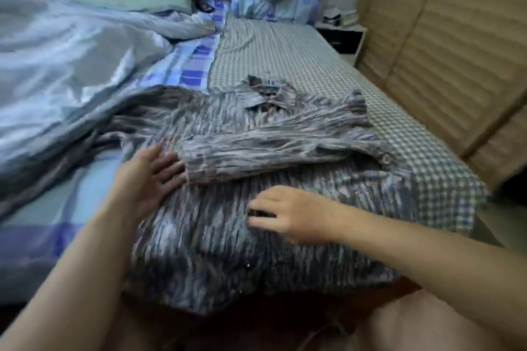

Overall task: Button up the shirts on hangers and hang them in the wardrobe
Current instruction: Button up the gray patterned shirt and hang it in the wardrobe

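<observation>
Nearest on the bed lies the grey-and-white striped woven shirt, spread flat, likely so its front can be buttoned. The right hand rests on the shirt's middle, fingers loosely bent, perhaps on the placket; whether they pinch anything I cannot tell. The left hand presses the shirt's left side, fingers straight. Beyond the shirt, its sleeve lies folded across; no hanger shows

striped shirt flat on bed
</observation>
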Motion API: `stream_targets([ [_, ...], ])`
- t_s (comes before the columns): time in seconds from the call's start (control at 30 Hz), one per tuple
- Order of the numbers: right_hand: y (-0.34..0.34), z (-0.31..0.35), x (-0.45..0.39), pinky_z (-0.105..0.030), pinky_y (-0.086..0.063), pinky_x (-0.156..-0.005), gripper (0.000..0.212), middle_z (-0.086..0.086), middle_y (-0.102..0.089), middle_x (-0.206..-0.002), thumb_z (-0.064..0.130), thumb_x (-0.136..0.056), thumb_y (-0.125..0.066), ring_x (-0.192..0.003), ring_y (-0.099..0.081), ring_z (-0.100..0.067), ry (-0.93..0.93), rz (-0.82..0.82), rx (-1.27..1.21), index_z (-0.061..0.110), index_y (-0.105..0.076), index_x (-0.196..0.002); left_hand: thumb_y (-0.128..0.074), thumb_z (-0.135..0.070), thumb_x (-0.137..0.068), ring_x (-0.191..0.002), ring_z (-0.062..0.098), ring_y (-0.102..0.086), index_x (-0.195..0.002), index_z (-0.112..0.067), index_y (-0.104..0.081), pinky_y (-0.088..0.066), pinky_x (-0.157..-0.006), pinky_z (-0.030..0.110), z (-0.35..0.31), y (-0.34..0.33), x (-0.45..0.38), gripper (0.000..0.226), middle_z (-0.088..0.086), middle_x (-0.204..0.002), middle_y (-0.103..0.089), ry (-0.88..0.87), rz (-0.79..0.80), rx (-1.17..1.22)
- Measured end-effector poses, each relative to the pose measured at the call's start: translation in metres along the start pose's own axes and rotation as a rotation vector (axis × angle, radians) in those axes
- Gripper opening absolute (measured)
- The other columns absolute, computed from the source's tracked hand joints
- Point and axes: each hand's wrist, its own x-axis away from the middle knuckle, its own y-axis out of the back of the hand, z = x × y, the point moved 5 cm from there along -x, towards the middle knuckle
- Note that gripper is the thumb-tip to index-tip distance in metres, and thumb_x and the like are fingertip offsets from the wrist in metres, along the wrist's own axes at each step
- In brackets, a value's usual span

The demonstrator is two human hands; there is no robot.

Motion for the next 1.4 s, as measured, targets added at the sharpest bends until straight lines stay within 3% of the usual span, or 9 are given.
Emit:
stream_targets([
  [0.17,0.020,-0.059,0.025,-0.052,-0.049,-0.097,0.041,-0.018,-0.056,-0.130,0.008,-0.086,-0.068,-0.116,-0.055,-0.038,-0.500,-0.372,-0.078,0.007,-0.064,-0.126,-0.056,-0.022,-0.104,-0.092,0.022,-0.069,-0.131,-0.014,-0.054,-0.060,-0.077,0.032,-0.003,-0.003,0.004,0.028,0.011,-0.106,-0.065,-0.121,0.064,-0.145],
  [0.37,-0.038,-0.066,0.032,-0.047,-0.010,-0.126,0.081,0.006,-0.007,-0.169,0.083,-0.088,0.001,-0.155,-0.005,-0.021,-0.750,0.178,-0.345,0.045,-0.012,-0.159,-0.060,-0.055,-0.096,-0.059,0.011,-0.055,-0.097,-0.020,-0.067,-0.041,-0.054,0.027,0.002,-0.021,0.025,0.036,0.001,-0.078,-0.072,-0.221,0.018,-0.618],
  [0.5,-0.044,-0.051,0.045,-0.050,-0.026,-0.119,0.069,0.011,-0.018,-0.164,0.079,-0.090,-0.002,-0.148,-0.018,-0.020,-0.785,0.202,-0.306,0.055,-0.022,-0.151,-0.057,-0.056,-0.098,-0.070,0.013,-0.062,-0.107,-0.016,-0.068,-0.048,-0.065,0.029,0.006,-0.026,0.043,0.042,0.000,-0.089,-0.077,-0.103,0.030,-0.669],
  [0.67,0.015,-0.090,-0.004,-0.028,-0.041,-0.072,0.065,0.001,-0.061,-0.088,0.060,-0.101,-0.027,-0.078,-0.057,-0.014,-0.932,-0.179,-0.491,0.013,-0.069,-0.085,-0.053,-0.001,-0.097,-0.040,0.005,-0.041,-0.076,-0.013,-0.063,-0.029,-0.037,0.016,0.024,-0.034,0.056,0.026,-0.005,-0.058,-0.056,-0.114,0.038,-0.830],
  [0.83,0.044,-0.100,-0.113,-0.042,-0.025,-0.119,0.051,0.003,-0.042,-0.156,0.032,-0.104,-0.050,-0.146,-0.033,-0.020,-0.774,-0.094,-0.563,0.030,-0.039,-0.153,-0.046,-0.042,-0.107,-0.066,0.014,-0.055,-0.103,-0.010,-0.068,-0.038,-0.063,0.028,0.023,-0.030,0.053,0.039,-0.002,-0.066,-0.068,0.063,-0.070,-0.423],
  [0.97,0.028,-0.098,-0.161,-0.047,-0.038,-0.114,0.047,0.000,-0.055,-0.143,0.028,-0.099,-0.061,-0.131,-0.050,-0.023,-0.706,0.045,-0.703,0.030,-0.050,-0.145,-0.056,-0.056,-0.096,-0.092,0.021,-0.070,-0.112,-0.008,-0.073,-0.052,-0.091,0.037,0.027,-0.037,0.052,0.054,0.008,-0.101,-0.078,0.023,0.033,-0.515],
  [1.1,0.052,-0.129,-0.154,-0.040,-0.046,-0.091,0.007,0.010,-0.058,-0.091,0.016,-0.093,-0.068,-0.093,-0.053,-0.018,-0.751,-0.357,-0.552,0.022,-0.070,-0.096,-0.064,-0.041,-0.083,-0.085,0.032,-0.055,-0.058,-0.009,-0.058,-0.044,-0.082,0.039,0.009,-0.038,0.047,0.041,0.008,-0.071,-0.063,-0.315,-0.186,-0.750],
  [1.23,0.095,-0.141,-0.108,-0.021,-0.025,-0.072,0.013,0.004,-0.050,-0.083,0.010,-0.086,-0.068,-0.087,-0.043,-0.018,-0.879,-0.848,-0.224,0.014,-0.057,-0.079,-0.065,-0.024,-0.098,-0.086,0.016,-0.049,-0.071,-0.011,-0.064,-0.045,-0.082,0.034,-0.024,-0.041,0.056,0.030,0.001,-0.092,-0.061,-0.622,-0.163,-0.994],
  [1.4,0.024,-0.052,-0.089,-0.022,-0.042,-0.073,0.014,0.009,-0.049,-0.083,0.017,-0.087,-0.069,-0.080,-0.048,-0.014,-0.557,-0.400,-0.351,0.018,-0.056,-0.081,-0.069,-0.028,-0.097,-0.051,0.012,-0.054,-0.090,-0.012,-0.073,-0.044,-0.046,0.024,0.004,-0.024,0.044,0.018,0.004,-0.076,-0.073,-0.201,0.040,-0.665],
])
